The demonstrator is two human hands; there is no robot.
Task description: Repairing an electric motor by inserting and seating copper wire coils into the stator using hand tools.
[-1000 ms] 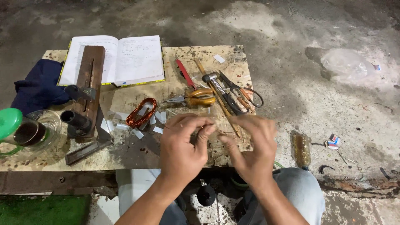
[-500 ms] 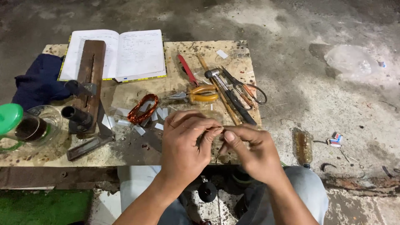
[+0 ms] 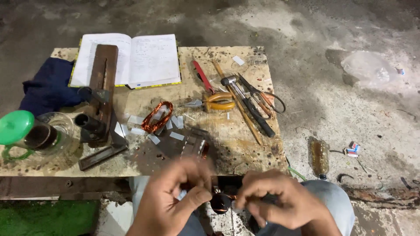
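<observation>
Head view: we see a scarred wooden surface (image 3: 245, 148) on stained concrete floor (image 3: 350, 109), open notebook (image 3: 131, 59) at back; our left hand (image 3: 175, 201) and right hand (image 3: 280, 201) pinch a small dark part (image 3: 220, 202) below its edge.

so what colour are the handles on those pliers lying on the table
Yellow-orange handles on the pliers, lying mid-table beside the hammer; the head view shows them clearly.

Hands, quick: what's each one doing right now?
Left hand: fingers pinched on something small, item unclear.
Right hand: closed around a small part, too blurred to identify.
</observation>
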